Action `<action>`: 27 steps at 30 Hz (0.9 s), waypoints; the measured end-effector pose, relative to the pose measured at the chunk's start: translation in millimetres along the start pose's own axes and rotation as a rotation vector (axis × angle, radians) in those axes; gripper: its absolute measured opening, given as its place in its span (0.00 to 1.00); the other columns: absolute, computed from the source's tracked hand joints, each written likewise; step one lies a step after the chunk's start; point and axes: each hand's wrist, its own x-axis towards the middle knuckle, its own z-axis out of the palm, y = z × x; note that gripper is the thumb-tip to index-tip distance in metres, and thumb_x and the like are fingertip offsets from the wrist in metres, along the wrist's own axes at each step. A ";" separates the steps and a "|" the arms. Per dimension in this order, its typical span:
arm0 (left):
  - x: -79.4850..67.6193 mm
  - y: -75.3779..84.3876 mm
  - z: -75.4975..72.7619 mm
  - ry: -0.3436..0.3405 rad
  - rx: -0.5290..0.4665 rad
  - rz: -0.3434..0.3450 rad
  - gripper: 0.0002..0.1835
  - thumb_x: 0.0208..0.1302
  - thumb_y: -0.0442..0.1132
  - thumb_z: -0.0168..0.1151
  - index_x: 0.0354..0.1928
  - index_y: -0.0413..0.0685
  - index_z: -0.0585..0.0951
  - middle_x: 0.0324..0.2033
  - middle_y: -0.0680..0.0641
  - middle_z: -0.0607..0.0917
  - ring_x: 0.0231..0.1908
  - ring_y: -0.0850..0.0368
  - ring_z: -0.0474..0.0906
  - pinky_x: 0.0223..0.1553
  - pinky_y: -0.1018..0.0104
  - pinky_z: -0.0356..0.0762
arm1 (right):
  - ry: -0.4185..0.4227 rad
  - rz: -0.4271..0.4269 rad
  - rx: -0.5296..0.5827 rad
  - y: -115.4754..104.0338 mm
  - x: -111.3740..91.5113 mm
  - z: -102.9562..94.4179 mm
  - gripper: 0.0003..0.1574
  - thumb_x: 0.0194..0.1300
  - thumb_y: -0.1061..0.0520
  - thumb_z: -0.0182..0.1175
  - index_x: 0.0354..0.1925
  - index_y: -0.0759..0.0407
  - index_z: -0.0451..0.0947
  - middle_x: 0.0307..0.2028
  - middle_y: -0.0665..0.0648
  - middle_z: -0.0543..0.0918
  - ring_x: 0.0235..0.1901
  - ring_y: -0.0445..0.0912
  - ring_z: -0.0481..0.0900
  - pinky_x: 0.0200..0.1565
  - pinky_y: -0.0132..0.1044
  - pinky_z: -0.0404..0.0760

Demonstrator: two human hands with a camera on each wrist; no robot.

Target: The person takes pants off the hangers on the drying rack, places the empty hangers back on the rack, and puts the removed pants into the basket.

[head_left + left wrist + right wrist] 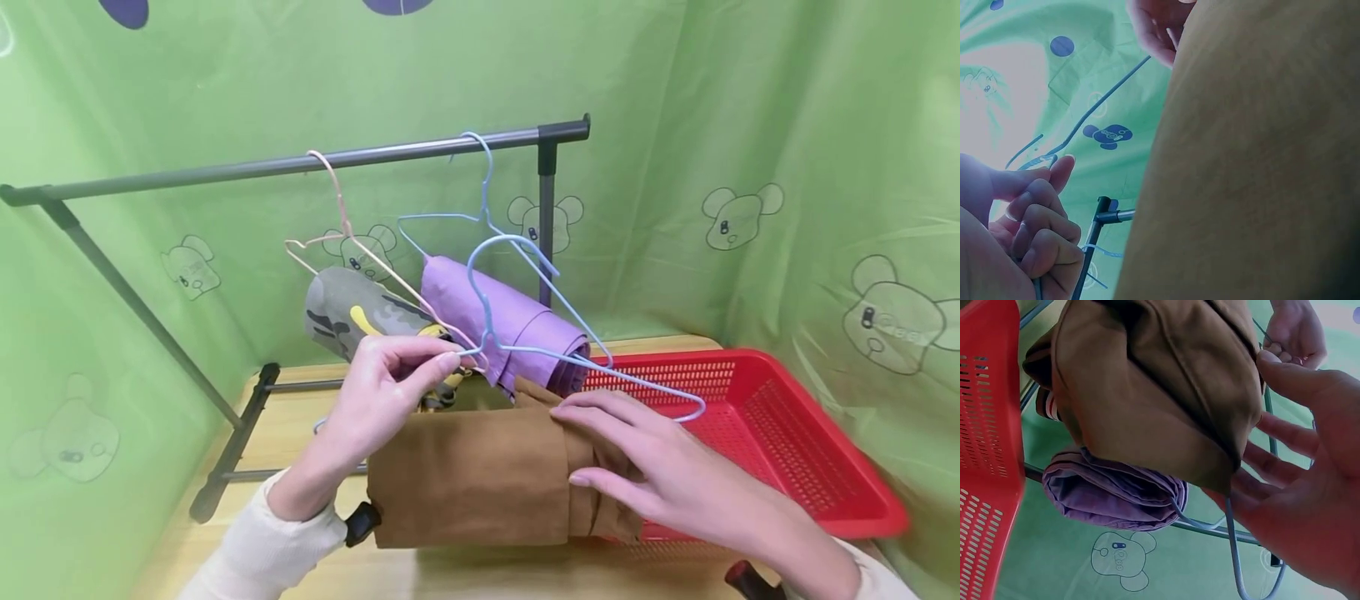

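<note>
A brown folded garment (472, 479) hangs over the lower bar of a light blue hanger (491, 333), in front of the rack. My left hand (386, 392) pinches the hanger just beside the base of its hook; in the left wrist view its fingers are curled. My right hand (652, 454) rests on the garment's right part, fingers over the top and thumb apart from them on the front. In the right wrist view, the fingers of the right hand (1316, 450) lie fairly straight against the brown cloth (1147, 412), some tips hidden behind it.
A metal clothes rack (247, 169) stands behind. From it hang a camouflage garment (360, 312) on a pink hanger (390, 271) and a purple garment (502, 321) on another blue hanger (442, 217). A red perforated basket (810, 450) sits at right on the wooden tabletop (465, 575).
</note>
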 end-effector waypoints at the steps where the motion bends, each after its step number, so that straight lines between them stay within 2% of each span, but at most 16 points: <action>1: 0.0 -0.1 0.2 0.000 0.001 0.001 0.06 0.69 0.32 0.66 0.40 0.40 0.91 0.31 0.51 0.87 0.27 0.63 0.72 0.27 0.72 0.68 | -0.008 0.018 -0.017 0.6 -0.2 0.9 0.39 0.63 0.46 0.74 0.70 0.47 0.73 0.64 0.43 0.74 0.62 0.38 0.72 0.64 0.23 0.66; 4: 0.0 -0.6 0.4 0.002 0.000 0.005 0.06 0.69 0.32 0.66 0.40 0.39 0.90 0.30 0.51 0.87 0.27 0.63 0.72 0.26 0.72 0.67 | -0.024 0.061 -0.056 1.7 -0.3 3.1 0.40 0.64 0.42 0.73 0.70 0.45 0.72 0.63 0.42 0.74 0.61 0.38 0.72 0.62 0.29 0.73; 7: -0.2 -1.0 0.4 0.009 -0.003 0.003 0.06 0.68 0.31 0.66 0.40 0.39 0.90 0.30 0.50 0.88 0.27 0.63 0.73 0.26 0.72 0.68 | -0.028 0.062 -0.070 2.5 1.0 5.5 0.40 0.64 0.41 0.72 0.70 0.45 0.72 0.62 0.42 0.75 0.59 0.38 0.74 0.57 0.39 0.80; 10: -0.2 -1.5 0.7 0.007 -0.008 -0.005 0.06 0.69 0.32 0.66 0.40 0.39 0.90 0.30 0.50 0.88 0.26 0.63 0.72 0.26 0.72 0.67 | -0.026 0.062 -0.073 2.4 2.0 8.7 0.41 0.63 0.39 0.72 0.70 0.46 0.73 0.62 0.43 0.75 0.59 0.40 0.74 0.56 0.44 0.81; 15: -0.1 -2.5 1.6 0.005 -0.007 -0.006 0.06 0.69 0.32 0.66 0.41 0.39 0.90 0.28 0.51 0.86 0.25 0.63 0.70 0.25 0.72 0.65 | 0.004 0.032 -0.089 3.1 4.2 14.6 0.41 0.63 0.38 0.72 0.69 0.48 0.74 0.61 0.45 0.77 0.59 0.42 0.75 0.58 0.41 0.77; 23: 1.0 -3.4 1.4 0.002 -0.004 -0.014 0.06 0.69 0.32 0.66 0.40 0.39 0.90 0.28 0.51 0.86 0.25 0.64 0.71 0.24 0.72 0.66 | 0.016 0.003 -0.123 3.9 6.7 21.5 0.39 0.62 0.42 0.73 0.68 0.51 0.75 0.58 0.47 0.79 0.55 0.43 0.76 0.54 0.45 0.81; 27: 1.4 -3.4 1.4 -0.007 -0.013 -0.017 0.06 0.69 0.32 0.65 0.41 0.39 0.90 0.28 0.51 0.86 0.26 0.62 0.72 0.24 0.72 0.67 | 0.034 -0.032 -0.132 4.9 8.7 23.2 0.35 0.63 0.45 0.73 0.65 0.51 0.77 0.56 0.48 0.79 0.52 0.43 0.77 0.52 0.45 0.81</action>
